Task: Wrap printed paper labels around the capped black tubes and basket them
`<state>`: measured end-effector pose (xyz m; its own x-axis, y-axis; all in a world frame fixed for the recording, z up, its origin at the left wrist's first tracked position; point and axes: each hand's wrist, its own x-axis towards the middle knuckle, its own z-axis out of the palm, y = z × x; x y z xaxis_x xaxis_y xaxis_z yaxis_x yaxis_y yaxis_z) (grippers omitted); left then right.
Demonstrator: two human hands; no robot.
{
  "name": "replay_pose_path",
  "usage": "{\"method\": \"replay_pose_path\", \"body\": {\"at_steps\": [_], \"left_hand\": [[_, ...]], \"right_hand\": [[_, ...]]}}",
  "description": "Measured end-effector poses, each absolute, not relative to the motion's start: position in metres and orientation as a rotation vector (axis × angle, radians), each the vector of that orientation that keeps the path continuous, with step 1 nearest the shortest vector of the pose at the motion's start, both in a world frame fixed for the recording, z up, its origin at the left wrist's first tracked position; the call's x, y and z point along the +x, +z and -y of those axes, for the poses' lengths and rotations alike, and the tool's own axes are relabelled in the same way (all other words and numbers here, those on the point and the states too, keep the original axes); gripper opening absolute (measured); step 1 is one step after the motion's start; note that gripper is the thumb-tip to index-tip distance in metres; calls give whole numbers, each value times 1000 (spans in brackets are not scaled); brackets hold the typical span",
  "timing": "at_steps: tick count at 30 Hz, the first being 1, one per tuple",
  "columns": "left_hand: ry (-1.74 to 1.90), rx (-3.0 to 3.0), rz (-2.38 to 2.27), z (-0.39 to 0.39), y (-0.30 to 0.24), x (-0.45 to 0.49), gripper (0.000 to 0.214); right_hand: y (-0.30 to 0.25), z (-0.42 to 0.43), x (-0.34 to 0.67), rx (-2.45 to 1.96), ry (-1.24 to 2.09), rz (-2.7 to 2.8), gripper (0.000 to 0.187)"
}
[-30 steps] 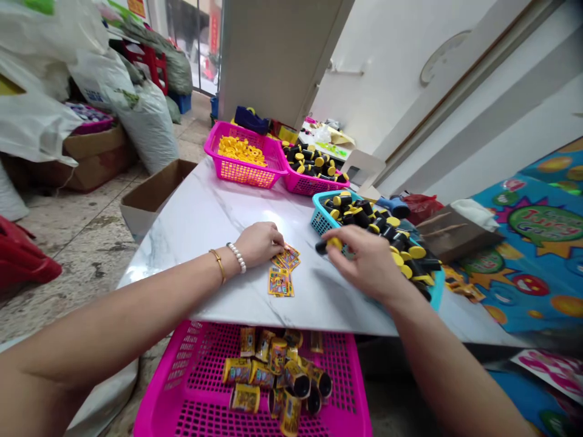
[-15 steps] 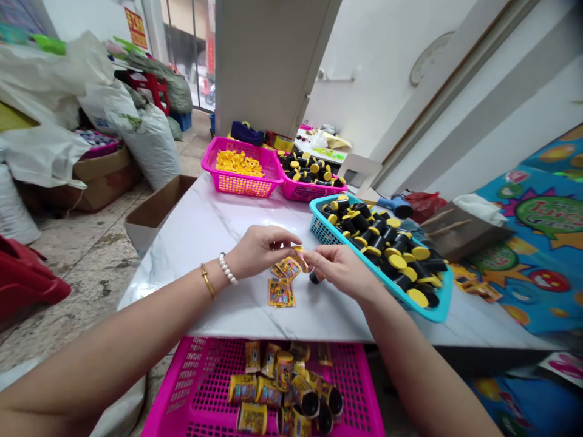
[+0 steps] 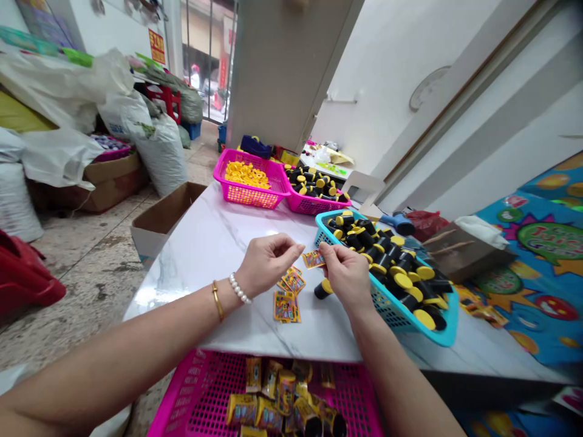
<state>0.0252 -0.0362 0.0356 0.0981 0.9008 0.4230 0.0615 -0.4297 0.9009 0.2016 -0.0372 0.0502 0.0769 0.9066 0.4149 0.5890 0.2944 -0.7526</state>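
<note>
My right hand (image 3: 347,273) pinches a small orange sticker label (image 3: 314,259) by thumb and forefinger and also grips a black tube with a yellow cap (image 3: 323,289) under its lower fingers. My left hand (image 3: 266,262) hovers just left of the label with fingertips pinched together, apparently holding nothing. Beneath both hands a few more labels (image 3: 288,297) lie on the white marble tabletop (image 3: 214,237). A blue basket (image 3: 390,306) of black tubes with yellow caps sits right of my right hand.
A pink basket (image 3: 200,388) with labelled tubes sits below the table's near edge. Two pink baskets stand at the far end, one with yellow caps (image 3: 249,182), one with black tubes (image 3: 314,193). A cardboard box (image 3: 159,218) and sacks (image 3: 155,145) lie left.
My right hand came from the blue basket with a tube toward the middle. My left hand lifted a label off the pile; the label now sits in my right fingers.
</note>
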Motion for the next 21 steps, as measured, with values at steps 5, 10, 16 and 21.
{"method": "replay_pose_path", "body": {"at_steps": [5, 10, 16, 21], "left_hand": [[1271, 1414, -955, 41, 37, 31, 31], [1177, 1168, -915, 36, 35, 31, 34], [1095, 896, -817, 29, 31, 30, 23], [1110, 964, -955, 27, 36, 28, 12]], "right_hand": [[44, 38, 196, -1371, 288, 1520, 45], [36, 44, 192, -1333, 144, 1545, 38], [29, 46, 187, -1166, 31, 1764, 25], [38, 56, 213, -1207, -94, 2050, 20]]}}
